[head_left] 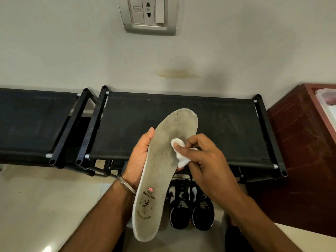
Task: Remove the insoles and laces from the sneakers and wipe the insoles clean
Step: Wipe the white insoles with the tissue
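Mid-wipe: left hand (140,153) grips the grubby grey foam insole (161,171) at centre; right hand (203,157) pinches a white wad of tissue (179,149) against it. Black-and-white sneakers (190,204) at 5 o'clock, laces apparently still in; second insole unseen.

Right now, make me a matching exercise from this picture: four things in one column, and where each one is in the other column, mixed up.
Things:
1. worn grey foam insole
2. small white wipe
3. pair of black and white sneakers
4. white switch and socket plate

Places:
A. on the wall, above the black fabric shoe rack
B. on the pale floor, in front of the rack
C. pinched in the right hand, pressed on the insole
D. held along its edge by the left hand

Pairs: 1-D, 2-C, 3-B, 4-A
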A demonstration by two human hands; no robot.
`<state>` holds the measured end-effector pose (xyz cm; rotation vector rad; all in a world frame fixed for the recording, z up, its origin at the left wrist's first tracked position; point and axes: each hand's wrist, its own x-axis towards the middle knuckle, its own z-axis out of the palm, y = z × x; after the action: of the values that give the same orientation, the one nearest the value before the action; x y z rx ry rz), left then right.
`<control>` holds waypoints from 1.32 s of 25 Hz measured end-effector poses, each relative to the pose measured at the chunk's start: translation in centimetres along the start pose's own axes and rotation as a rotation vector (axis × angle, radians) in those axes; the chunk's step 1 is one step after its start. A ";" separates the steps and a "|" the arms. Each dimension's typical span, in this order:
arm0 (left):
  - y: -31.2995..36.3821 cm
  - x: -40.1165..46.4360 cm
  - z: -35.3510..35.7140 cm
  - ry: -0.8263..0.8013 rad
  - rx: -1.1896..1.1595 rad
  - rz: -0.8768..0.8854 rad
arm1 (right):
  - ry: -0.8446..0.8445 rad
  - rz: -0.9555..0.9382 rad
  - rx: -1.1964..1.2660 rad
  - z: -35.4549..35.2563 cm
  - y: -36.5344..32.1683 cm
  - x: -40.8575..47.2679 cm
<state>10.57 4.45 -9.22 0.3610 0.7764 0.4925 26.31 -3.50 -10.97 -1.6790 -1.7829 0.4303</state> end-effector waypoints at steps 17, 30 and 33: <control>0.3 0.2 -0.2 0.016 -0.017 0.003 | 0.042 0.072 -0.056 0.1 0.3 0.2; 0.4 0.1 -0.5 0.000 -0.005 -0.009 | 0.075 0.080 -0.106 -0.5 0.9 0.8; 0.1 0.0 -0.1 -0.006 0.008 -0.012 | 0.132 0.151 -0.094 -0.6 1.1 0.8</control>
<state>10.49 4.57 -9.24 0.3650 0.7743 0.4770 27.59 -2.64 -11.08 -1.8703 -1.6096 0.2972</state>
